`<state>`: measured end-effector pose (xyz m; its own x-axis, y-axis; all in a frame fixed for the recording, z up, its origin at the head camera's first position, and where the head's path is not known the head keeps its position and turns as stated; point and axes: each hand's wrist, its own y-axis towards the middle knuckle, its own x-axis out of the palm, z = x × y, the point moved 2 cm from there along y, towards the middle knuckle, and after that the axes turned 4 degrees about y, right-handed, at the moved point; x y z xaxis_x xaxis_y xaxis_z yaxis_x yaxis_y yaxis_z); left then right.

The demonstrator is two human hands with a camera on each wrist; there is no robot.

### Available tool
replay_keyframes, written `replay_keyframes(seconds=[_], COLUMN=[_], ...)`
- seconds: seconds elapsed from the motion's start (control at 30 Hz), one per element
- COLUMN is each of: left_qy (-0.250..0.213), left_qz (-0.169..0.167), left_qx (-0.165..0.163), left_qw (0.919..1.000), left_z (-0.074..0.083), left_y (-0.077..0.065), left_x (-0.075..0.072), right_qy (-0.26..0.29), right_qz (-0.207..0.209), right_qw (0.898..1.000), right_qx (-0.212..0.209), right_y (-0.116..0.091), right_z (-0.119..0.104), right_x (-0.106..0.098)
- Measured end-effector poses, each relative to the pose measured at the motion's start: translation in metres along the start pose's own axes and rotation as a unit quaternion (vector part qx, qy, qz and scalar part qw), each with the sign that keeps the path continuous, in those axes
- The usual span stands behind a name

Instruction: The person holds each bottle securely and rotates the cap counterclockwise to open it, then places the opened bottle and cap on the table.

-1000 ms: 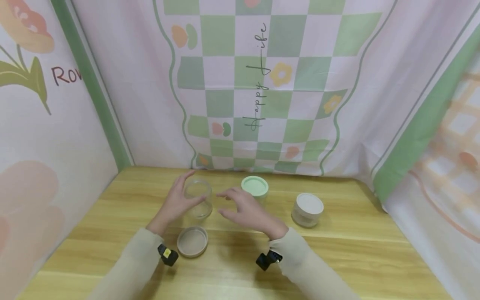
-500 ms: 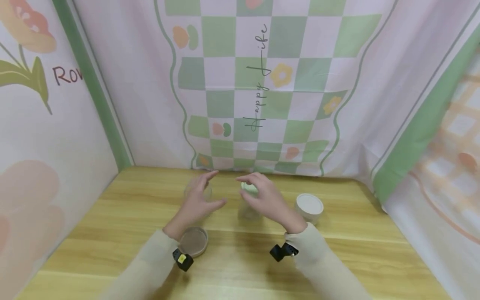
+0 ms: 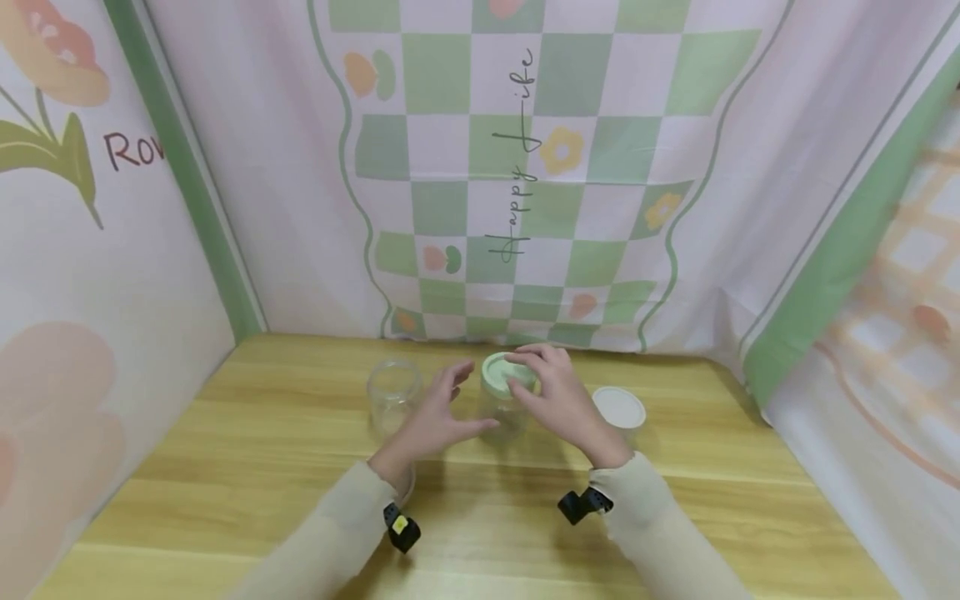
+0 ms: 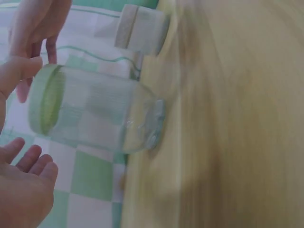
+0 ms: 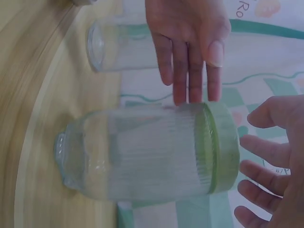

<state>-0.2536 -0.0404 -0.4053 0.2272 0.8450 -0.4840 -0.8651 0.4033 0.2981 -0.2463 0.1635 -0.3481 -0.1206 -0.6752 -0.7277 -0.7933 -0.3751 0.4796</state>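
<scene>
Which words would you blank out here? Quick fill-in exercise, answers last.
The jar nearest both left hand and right hand wears a ____ lid.
The number of jars on the table is ____.
In the head view, the lidless jar is the one farthest to the ____.

Missing words: green; three; left.

middle jar: stood on table | lidless jar: placed left | capped jar: placed right | loose lid: laid before lidless jar | cloth: hung behind
</scene>
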Motion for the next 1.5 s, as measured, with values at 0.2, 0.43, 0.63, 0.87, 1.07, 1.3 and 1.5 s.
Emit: replay_keyframes(seconds=[0.2, 0.43, 0.63, 0.87, 1.07, 1.3, 1.5], left_qy=[-0.025, -0.026, -0.027, -0.033, -0.037, -0.049, -0.053], left_qz=[-0.001, 0.014, 0.025, 0.028, 0.031, 0.033, 0.035], left_qx=[-0.024, -0.049, -0.059, -0.049, -0.046, -0.057, -0.054], left_qw=[0.9994, 0.9983, 0.9976, 0.9979, 0.9978, 0.9967, 0.9965], left_z=[-0.007, -0.018, -0.027, -0.034, -0.037, -0.033, -0.031], left_y=[0.007, 0.014, 0.018, 0.022, 0.027, 0.03, 0.032], left_x=[0.015, 0.028, 0.036, 0.042, 0.045, 0.047, 0.047], right_qy=[-0.02, -0.018, -0.001, -0.009, -0.041, -0.068, -0.063], right_qz=[0.0, -0.006, -0.017, -0.022, -0.019, -0.026, -0.033], right_qw=[1.0, 0.999, 0.998, 0.997, 0.992, 0.988, 0.989], right_qx=[0.023, 0.036, 0.063, 0.076, 0.115, 0.134, 0.128], right_y=[-0.002, -0.004, -0.005, -0.004, 0.003, 0.009, 0.012], right_z=[0.009, 0.015, 0.016, 0.015, 0.014, 0.015, 0.015], right_x=[0.0, 0.005, 0.008, 0.01, 0.009, 0.012, 0.014])
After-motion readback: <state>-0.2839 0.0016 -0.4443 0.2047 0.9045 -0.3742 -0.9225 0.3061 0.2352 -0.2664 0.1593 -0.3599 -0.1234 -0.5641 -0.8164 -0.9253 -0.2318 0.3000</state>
